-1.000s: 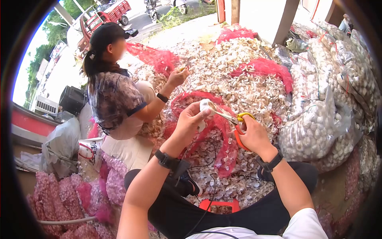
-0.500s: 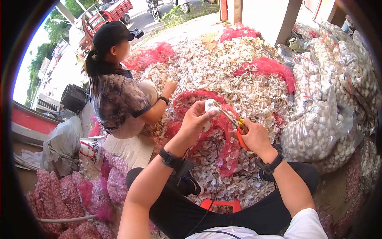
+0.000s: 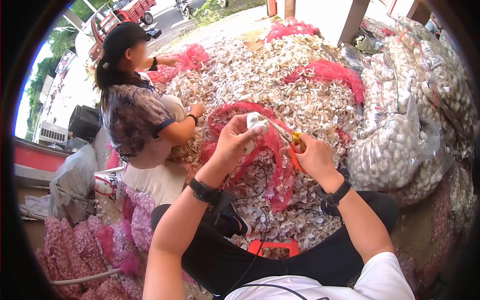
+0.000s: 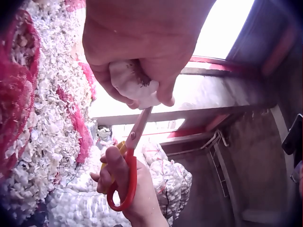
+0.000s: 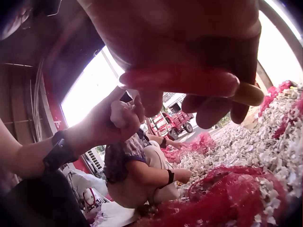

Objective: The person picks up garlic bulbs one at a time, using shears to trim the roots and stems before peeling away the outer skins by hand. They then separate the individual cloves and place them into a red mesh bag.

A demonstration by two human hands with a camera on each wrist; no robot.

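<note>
My left hand [image 3: 231,144] grips a white garlic bulb [image 4: 130,84] between thumb and fingers, its dark root end showing in the left wrist view. A pair of scissors [image 3: 281,132] is in my right hand [image 3: 318,159], with fingers through the red and yellow handles. In the left wrist view the blades [image 4: 140,128] point up at the bulb, their tips right at its lower edge. The right wrist view shows the red handle [image 5: 180,81] across my palm, and the bulb [image 5: 124,115] in the left hand beyond.
Below my hands spreads a big heap of garlic skins [image 3: 240,70] with red netting [image 3: 280,175] on it. Clear bags of garlic bulbs [image 3: 385,150] stand at right. A person [image 3: 135,105] sits at left. Pink net sacks [image 3: 75,250] lie lower left; a red stool [image 3: 272,245] is between my legs.
The scissors blades, spread at the bulb a second ago, now look closer together. The seated person has stretched an arm away from me toward the netting. The head view has shifted slightly.
</note>
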